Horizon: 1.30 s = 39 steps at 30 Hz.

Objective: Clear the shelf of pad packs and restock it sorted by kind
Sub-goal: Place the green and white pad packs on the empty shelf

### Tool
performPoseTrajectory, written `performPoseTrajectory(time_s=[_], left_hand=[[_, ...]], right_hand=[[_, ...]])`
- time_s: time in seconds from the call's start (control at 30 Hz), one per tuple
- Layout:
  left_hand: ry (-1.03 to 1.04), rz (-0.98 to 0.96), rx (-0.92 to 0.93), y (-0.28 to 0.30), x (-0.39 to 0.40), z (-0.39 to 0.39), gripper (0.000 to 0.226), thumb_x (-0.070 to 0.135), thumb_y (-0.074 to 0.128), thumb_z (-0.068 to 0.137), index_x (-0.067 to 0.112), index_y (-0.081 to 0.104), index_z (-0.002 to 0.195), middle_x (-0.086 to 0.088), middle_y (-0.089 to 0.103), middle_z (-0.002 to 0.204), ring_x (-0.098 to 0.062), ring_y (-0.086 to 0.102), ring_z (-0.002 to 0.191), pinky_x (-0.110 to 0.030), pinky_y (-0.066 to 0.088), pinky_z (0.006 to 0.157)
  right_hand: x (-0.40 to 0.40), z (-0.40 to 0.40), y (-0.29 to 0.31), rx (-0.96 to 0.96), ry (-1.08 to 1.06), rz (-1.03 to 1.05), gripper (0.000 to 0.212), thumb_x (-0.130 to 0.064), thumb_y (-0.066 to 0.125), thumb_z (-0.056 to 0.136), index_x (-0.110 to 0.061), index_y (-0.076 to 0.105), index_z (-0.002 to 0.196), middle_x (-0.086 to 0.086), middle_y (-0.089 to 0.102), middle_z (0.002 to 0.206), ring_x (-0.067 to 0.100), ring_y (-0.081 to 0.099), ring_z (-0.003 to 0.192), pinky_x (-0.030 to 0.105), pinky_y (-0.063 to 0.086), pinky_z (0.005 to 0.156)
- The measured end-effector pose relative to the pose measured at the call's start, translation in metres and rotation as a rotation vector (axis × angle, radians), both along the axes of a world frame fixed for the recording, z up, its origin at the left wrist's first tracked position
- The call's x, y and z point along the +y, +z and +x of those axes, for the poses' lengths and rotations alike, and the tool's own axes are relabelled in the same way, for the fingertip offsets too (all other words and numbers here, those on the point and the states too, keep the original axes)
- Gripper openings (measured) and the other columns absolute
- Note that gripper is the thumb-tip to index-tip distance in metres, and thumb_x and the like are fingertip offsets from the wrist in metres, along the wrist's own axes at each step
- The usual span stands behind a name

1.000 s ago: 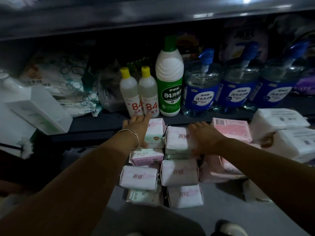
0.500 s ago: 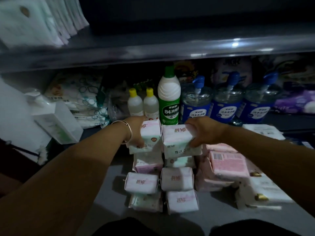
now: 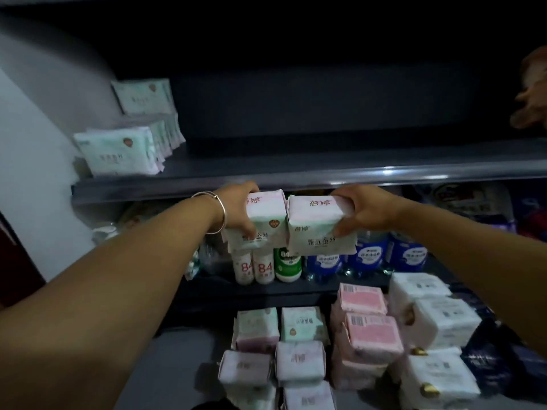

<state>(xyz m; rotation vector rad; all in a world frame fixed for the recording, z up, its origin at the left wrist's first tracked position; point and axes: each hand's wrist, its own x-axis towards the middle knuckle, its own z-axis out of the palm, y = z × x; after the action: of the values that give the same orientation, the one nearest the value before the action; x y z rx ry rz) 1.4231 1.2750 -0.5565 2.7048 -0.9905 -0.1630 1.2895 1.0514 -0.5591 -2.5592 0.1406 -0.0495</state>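
The person holds two bundles of pad packs side by side, touching each other, in front of the edge of the dark shelf point(image 3: 325, 170). The left hand point(image 3: 236, 208), with a thin bangle point(image 3: 220, 213) on its wrist, grips the left bundle point(image 3: 262, 223) from its left side, fingers over the top and thumb on the front. The right hand point(image 3: 359, 208) grips the right bundle point(image 3: 318, 226) from its right side in the same way. Both bundles are pale pink on top and mint green below. At the far left of the shelf, mint-green packs point(image 3: 121, 153) stand upright in a row against the white wall, with more stacked behind them. Below the held bundles, on a lower shelf, stand white bottles marked 84 point(image 3: 256, 269) and blue-labelled bottles point(image 3: 367, 255). Nearer, on the grey surface point(image 3: 177, 365), lie sorted piles: lilac and mint packs point(image 3: 299, 358) on the left, pink packs point(image 3: 371, 334) in the middle, white packs point(image 3: 438, 318) on the right.
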Motion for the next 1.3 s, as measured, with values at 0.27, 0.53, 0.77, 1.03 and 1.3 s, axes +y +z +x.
performPoseTrajectory(time_s=[0.27,0.53,0.77,1.03,1.3], left_hand=[[-0.012,-0.064,-0.094,0.063,-0.037,0.012,0.068,0.023,0.086,0.055,0.030,0.046,0.109,0.004,0.058,0.104,-0.017,0.057,0.091,-0.032,0.053,0.076],[0.020,-0.108,-0.161,0.083,-0.037,0.081,0.067,0.019,0.086,0.056,0.030,0.045,0.108,0.002,0.056,0.102,-0.018,0.056,0.090,-0.029,0.049,0.071],[0.118,-0.062,-0.211,0.086,-0.032,0.158,0.071,0.022,0.081,0.063,0.027,0.043,0.123,0.002,0.043,0.108,-0.023,0.048,0.105,-0.038,0.044,0.095],[0.216,0.138,-0.340,0.077,-0.030,0.262,0.076,0.030,0.075,0.073,0.024,0.033,0.135,-0.002,0.040,0.135,-0.023,0.033,0.128,-0.039,0.030,0.107],[0.260,0.141,-0.417,0.066,-0.027,0.354,0.078,0.030,0.070,0.078,0.022,0.025,0.142,-0.001,0.031,0.143,-0.024,0.025,0.135,-0.051,0.015,0.114]], right_hand=[[-0.039,0.012,0.052,-0.152,-0.025,-0.008,0.051,-0.015,0.081,0.069,-0.018,0.055,0.113,-0.004,0.060,0.101,0.013,0.058,0.091,0.025,0.050,0.074],[-0.045,0.091,0.070,-0.241,-0.009,0.009,0.054,-0.013,0.083,0.067,-0.020,0.052,0.111,-0.006,0.058,0.100,0.006,0.057,0.084,0.016,0.046,0.067],[-0.039,0.175,0.078,-0.277,-0.025,-0.036,0.057,-0.016,0.082,0.069,-0.016,0.052,0.117,0.001,0.054,0.110,0.017,0.056,0.095,0.023,0.046,0.075],[-0.034,0.271,0.078,-0.312,-0.044,-0.054,0.059,-0.021,0.081,0.070,-0.014,0.052,0.121,0.002,0.054,0.115,0.014,0.054,0.095,0.020,0.043,0.074],[-0.017,0.351,0.078,-0.330,-0.023,-0.048,0.059,-0.017,0.076,0.076,-0.014,0.048,0.128,0.001,0.050,0.120,0.012,0.049,0.100,0.008,0.041,0.071]])
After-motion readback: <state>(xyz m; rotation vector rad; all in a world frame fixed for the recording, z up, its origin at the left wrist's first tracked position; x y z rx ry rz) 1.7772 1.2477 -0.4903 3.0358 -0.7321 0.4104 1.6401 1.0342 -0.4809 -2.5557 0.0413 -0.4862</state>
